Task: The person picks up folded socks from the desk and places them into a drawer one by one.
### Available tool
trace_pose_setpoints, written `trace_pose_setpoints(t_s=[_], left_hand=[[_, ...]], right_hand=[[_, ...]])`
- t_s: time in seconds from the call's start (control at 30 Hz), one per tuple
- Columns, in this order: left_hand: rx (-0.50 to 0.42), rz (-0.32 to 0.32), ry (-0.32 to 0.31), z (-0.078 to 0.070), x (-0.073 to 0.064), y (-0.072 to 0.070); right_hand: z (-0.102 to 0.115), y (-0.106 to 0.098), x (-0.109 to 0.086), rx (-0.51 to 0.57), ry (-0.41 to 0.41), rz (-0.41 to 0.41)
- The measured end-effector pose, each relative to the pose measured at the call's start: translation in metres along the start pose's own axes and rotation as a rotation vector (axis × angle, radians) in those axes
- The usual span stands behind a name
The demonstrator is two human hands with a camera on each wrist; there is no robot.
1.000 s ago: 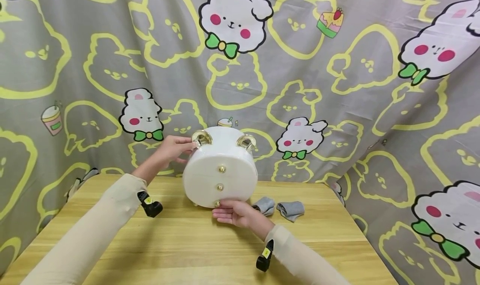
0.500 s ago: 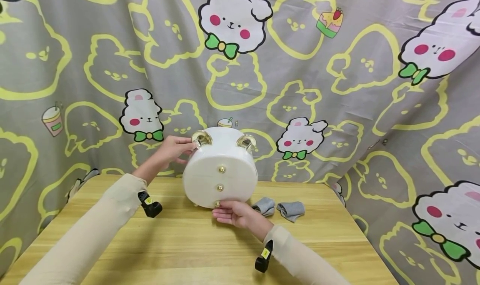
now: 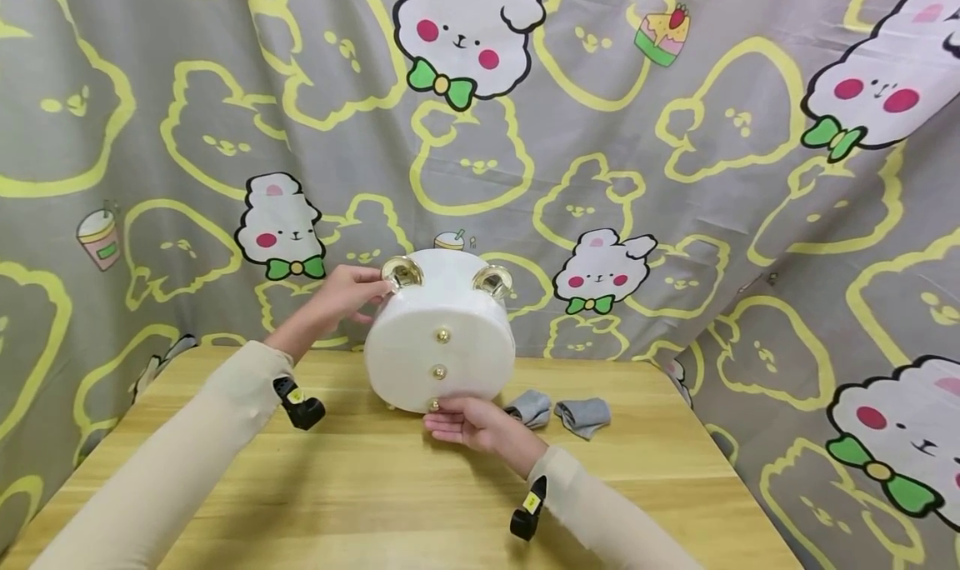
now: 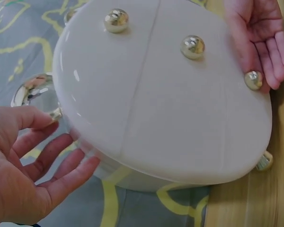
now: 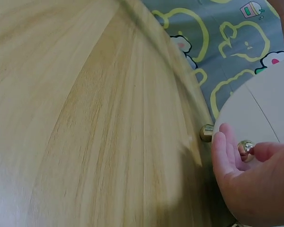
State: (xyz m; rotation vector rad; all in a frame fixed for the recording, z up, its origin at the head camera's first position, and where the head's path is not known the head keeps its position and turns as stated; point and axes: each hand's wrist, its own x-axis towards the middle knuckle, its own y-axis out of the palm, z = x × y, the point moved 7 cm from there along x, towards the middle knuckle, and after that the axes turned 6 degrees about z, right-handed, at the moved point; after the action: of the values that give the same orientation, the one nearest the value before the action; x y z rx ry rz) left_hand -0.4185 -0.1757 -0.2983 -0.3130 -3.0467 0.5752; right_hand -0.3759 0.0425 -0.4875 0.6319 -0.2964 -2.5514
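Observation:
A glossy white rounded storage box stands at the back of the table, tilted toward me in the head view. Three gold ball knobs run down its front, with fine seams between them. Two gold ear-shaped rings sit on top. My left hand holds the base of the left gold ear between thumb and fingers, the other fingers along the box's side. Down at the front, my right hand pinches the lowest gold knob, palm turned up. Small gold feet show under the box.
Two folded grey cloths lie on the wooden table right of the box; the nearer one is partly behind the right hand. A grey patterned curtain hangs close behind and along the sides.
Both hands keep their places on the box, which has not visibly moved. Only the head view has shifted slightly.

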Motion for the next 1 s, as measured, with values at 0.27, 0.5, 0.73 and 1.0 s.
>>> trace_pose_setpoints(t_s=[0.27,0.5,0.73,1.0], left_hand=[[0.028,0.016,0.012,-0.0041,0.0009,-0.0016],[-0.025,-0.039,0.001,0.0010,0.0019,0.0026],[-0.009,-0.091,0.022,-0.0021,0.0015,0.0029],[-0.002,-0.107,0.014,-0.0008,-0.0006,0.0047]], right_hand=[[0.0023,0.0031,0.0058,-0.002,0.011,0.021],[0.0018,-0.0036,0.0077,0.027,0.044,-0.013],[0.0050,-0.0017,0.0087,0.001,0.019,-0.008],[0.0018,-0.0023,0.0079,-0.019,0.018,-0.009]])
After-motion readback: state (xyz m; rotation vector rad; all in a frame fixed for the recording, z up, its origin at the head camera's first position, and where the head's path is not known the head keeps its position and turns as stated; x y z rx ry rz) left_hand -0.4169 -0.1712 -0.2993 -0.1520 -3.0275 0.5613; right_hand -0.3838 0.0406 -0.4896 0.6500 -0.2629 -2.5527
